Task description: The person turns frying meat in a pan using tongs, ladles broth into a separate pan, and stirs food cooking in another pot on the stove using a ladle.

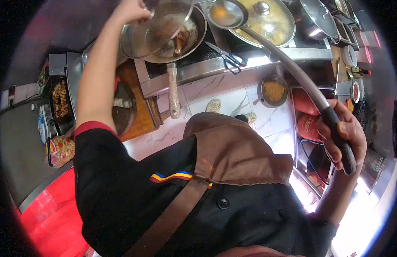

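Note:
My left hand (132, 12) is closed on the knob of a clear glass lid (136, 43), which is tilted over the left part of a frying pan (200, 32). A browned piece of meat (180, 42), like a chicken leg, lies in the pan. The pan's speckled handle (174, 90) points toward me. My right hand (346, 132) is wrapped round the black handle of a long ladle (288, 60). Its bowl, with some orange-yellow liquid in it, is over the stove between the frying pan and a lidded pan (273, 25) of yellowish food.
Scissors (228, 58) lie at the stove's front edge. A tall metal pot (314, 19) stands at the right. Lower down is a small pan (273, 90) of brown crumbs. A wooden board (136, 92) is on the left, and bowls (348, 55) line the right counter.

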`<state>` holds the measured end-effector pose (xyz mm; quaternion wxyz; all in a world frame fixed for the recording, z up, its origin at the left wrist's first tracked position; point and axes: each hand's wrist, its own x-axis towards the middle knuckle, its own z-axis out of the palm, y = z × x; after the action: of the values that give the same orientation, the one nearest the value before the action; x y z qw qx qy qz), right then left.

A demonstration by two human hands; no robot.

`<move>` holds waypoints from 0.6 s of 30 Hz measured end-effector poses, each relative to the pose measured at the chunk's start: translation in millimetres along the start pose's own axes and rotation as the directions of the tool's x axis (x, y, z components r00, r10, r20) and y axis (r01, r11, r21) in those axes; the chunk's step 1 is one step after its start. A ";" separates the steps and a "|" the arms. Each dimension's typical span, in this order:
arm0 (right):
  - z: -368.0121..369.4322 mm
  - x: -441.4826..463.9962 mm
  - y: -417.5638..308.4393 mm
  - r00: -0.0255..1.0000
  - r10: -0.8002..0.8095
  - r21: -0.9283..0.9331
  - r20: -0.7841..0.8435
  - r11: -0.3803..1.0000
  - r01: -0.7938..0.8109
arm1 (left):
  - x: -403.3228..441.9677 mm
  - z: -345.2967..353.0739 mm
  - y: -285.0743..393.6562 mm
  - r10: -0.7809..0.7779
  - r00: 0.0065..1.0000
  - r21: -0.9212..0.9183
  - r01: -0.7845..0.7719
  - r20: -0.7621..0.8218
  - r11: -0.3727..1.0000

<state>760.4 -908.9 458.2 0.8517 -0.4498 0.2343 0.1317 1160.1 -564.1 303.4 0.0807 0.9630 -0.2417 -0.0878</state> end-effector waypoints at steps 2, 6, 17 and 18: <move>11.4 8.9 -2.0 0.996 0.088 -0.143 -0.008 0.986 -0.089 | -13.4 -25.0 -20.0 0.026 0.992 0.074 -0.017 -0.120 0.997; 32.2 30.5 8.7 0.987 0.131 -0.279 -0.089 0.948 -0.151 | -33.1 -55.9 -71.2 -0.048 0.991 -0.002 0.049 -0.125 0.999; 57.8 97.7 54.8 0.974 0.222 -0.559 0.033 0.812 -0.166 | -113.0 -67.1 -96.8 -0.241 0.956 0.013 0.247 -0.169 0.969; 58.2 101.0 55.6 0.974 0.226 -0.542 0.033 0.823 -0.173 | -117.0 -65.1 -100.2 -0.245 0.954 0.016 0.251 -0.171 0.968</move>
<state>838.9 -828.2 395.1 0.6841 -0.6354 0.1932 0.3015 1117.3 -413.5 362.0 0.0707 0.9910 -0.1131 -0.0114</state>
